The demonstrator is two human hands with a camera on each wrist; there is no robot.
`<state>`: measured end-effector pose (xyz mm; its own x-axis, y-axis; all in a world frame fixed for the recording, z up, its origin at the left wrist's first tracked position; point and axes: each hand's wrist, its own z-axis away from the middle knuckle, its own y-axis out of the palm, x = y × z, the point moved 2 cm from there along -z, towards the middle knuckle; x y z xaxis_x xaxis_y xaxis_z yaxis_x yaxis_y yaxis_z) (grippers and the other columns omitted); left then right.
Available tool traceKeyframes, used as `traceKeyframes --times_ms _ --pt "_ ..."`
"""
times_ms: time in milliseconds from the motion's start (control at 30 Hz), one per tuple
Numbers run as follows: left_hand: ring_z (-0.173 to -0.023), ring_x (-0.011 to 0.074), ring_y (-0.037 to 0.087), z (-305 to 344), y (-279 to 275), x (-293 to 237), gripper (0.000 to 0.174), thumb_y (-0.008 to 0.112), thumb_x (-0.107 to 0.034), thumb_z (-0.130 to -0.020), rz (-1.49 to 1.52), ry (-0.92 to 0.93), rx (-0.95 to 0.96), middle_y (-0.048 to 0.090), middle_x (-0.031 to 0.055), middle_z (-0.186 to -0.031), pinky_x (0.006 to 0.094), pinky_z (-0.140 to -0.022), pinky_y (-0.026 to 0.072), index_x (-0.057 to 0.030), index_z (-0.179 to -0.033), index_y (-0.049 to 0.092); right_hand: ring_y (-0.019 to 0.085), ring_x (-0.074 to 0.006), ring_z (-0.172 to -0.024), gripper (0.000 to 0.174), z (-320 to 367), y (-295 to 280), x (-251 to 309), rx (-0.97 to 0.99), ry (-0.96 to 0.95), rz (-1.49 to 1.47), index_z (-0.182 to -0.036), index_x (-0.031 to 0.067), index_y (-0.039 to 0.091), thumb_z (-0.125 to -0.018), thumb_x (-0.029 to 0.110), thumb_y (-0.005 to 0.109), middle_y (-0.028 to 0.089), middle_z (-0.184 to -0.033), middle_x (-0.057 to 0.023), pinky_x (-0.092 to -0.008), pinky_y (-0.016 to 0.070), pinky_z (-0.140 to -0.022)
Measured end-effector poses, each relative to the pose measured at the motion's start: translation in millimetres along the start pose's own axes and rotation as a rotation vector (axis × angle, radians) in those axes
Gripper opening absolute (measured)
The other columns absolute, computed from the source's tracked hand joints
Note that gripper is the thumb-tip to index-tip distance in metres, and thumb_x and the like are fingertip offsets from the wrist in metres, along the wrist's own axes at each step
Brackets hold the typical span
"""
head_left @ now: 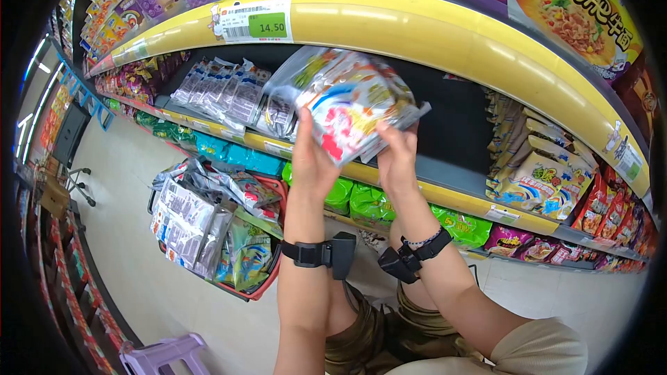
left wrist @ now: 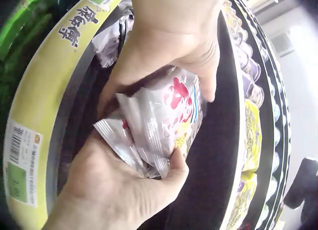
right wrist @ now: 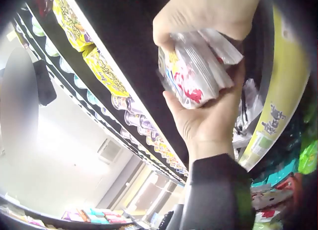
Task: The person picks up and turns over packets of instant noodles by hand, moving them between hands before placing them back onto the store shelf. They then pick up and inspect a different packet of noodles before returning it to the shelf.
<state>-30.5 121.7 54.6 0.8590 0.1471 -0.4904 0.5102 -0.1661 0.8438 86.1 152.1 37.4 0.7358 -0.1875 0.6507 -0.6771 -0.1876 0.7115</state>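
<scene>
Both hands hold a small stack of white printed food packets [head_left: 337,114] with a red figure on the front, raised before the middle shelf. My left hand [head_left: 314,160] grips the left edge, its thumb lying along the front. On the other side my right hand [head_left: 397,156] grips the lower right corner, thumb on top. Crimped ends of the packets [left wrist: 164,116] show between the two hands in the left wrist view. The right wrist view shows the same stack from the other side, and the far fingers are partly hidden behind it.
Silver packets [head_left: 222,90] stand at the left of the shelf [head_left: 455,132], beige packets [head_left: 542,167] at its right. A yellow shelf edge [head_left: 417,17] curves above. A red basket [head_left: 278,201] filled with packets stands on the floor, with a lilac stool [head_left: 163,355] near it.
</scene>
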Motion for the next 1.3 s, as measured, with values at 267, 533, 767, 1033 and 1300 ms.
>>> traceKeyframes --times_ms 267,533,767,1033,1300 --pt "-0.101 0.0185 0.060 2.0 -3.1 -7.1 0.056 0.073 -0.010 -0.075 -0.655 0.123 -0.104 0.061 0.0107 -0.112 0.0333 -0.090 0.0475 0.0010 -0.124 0.047 0.037 -0.0263 -0.124 0.104 -21.0 -18.5 25.3 0.204 -0.235 0.581 -0.144 0.0045 0.012 -0.069 0.026 0.081 0.038 -0.132 -0.0197 -0.0366 0.0317 -0.105" --pt "-0.108 0.0212 0.054 -22.7 -29.8 14.1 0.092 0.080 -0.011 -0.067 -1.140 0.027 -0.030 0.052 0.0174 -0.119 0.0316 -0.090 0.0461 0.0026 -0.138 0.024 0.047 -0.0225 -0.116 0.096 -29.9 -45.4 40.5 0.441 0.142 0.865 -0.135 -0.0060 0.028 -0.064 0.024 0.085 0.049 -0.125 -0.0152 -0.0339 0.0342 -0.103" --pt "-0.105 0.0235 0.056 -23.6 -23.1 21.3 0.083 0.083 -0.016 -0.066 -1.238 0.222 -0.029 0.055 0.0187 -0.116 0.0345 -0.087 0.0469 0.0021 -0.128 0.031 0.049 -0.0240 -0.116 0.081 -33.5 -53.4 46.9 0.368 0.002 1.199 -0.134 -0.0013 0.034 -0.070 0.017 0.079 0.051 -0.123 -0.0171 -0.0346 0.0368 -0.100" --pt "-0.108 0.0292 0.055 -26.3 -22.3 42.0 0.070 0.061 -0.003 -0.075 -1.239 0.215 0.034 0.054 0.0224 -0.115 0.0335 -0.092 0.0413 0.0070 -0.133 0.023 0.052 -0.0199 -0.109 0.077 -34.3 -61.1 29.0 0.163 -0.105 0.948 -0.136 -0.0031 0.026 -0.070 -0.004 0.065 0.051 -0.120 -0.0152 -0.0308 0.0424 -0.093" --pt "-0.102 0.0328 0.058 -41.3 -21.7 65.3 0.065 0.056 -0.001 -0.073 -1.061 0.180 -0.063 0.057 0.0246 -0.110 0.0354 -0.087 0.0447 0.0039 -0.132 0.027 0.055 -0.0188 -0.097 0.047 -33.4 -56.4 35.8 -0.069 -0.094 0.691 -0.121 -0.0045 0.040 -0.077 0.000 0.055 0.058 -0.106 -0.0148 -0.0295 0.0443 -0.086"
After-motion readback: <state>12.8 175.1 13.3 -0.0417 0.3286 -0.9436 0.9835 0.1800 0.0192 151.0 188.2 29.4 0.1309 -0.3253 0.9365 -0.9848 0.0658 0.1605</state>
